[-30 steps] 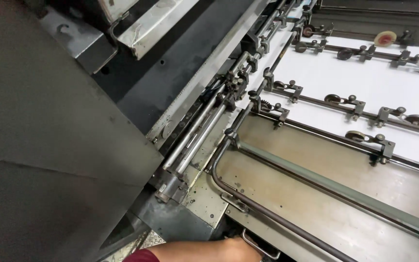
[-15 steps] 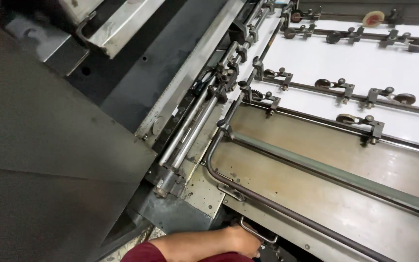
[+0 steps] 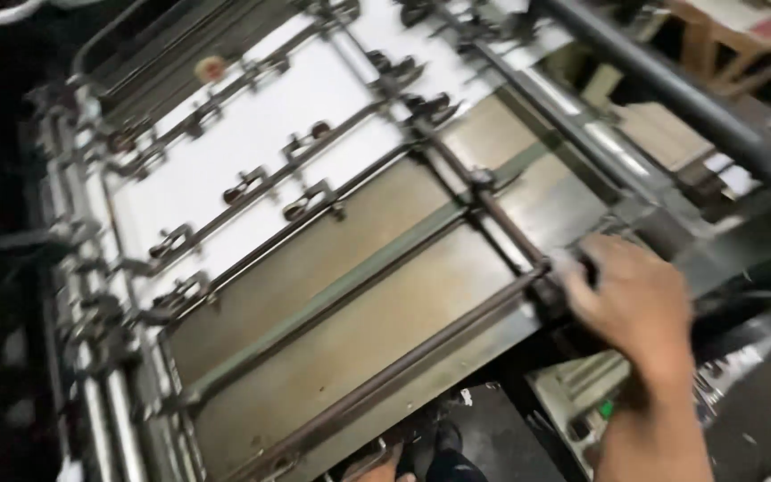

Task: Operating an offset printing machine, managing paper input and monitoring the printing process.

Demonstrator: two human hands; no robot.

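My right hand [image 3: 640, 308] sits at the right corner of a brown metal feed table [image 3: 377, 330], fingers curled around a black knob [image 3: 549, 295] at the end of a long round bar [image 3: 403, 361]. Only a sliver of my left hand [image 3: 387, 470] shows at the bottom edge, next to a small metal handle [image 3: 360, 464]; its fingers are mostly cut off. White sheets [image 3: 252, 143] lie on the far part of the table under thin rods with small roller wheels [image 3: 298, 210].
A green strip [image 3: 350, 281] runs along the table. Shiny rollers and brackets [image 3: 104, 411] line the left side. A thick dark pipe [image 3: 671, 85] crosses the upper right, with wooden pallets [image 3: 716, 36] behind it. Dark floor [image 3: 484, 442] shows below.
The view has swung from the machine's left side to its right. My right hand has come into view on the knob at the bar's end. My left hand has slipped mostly out of frame.
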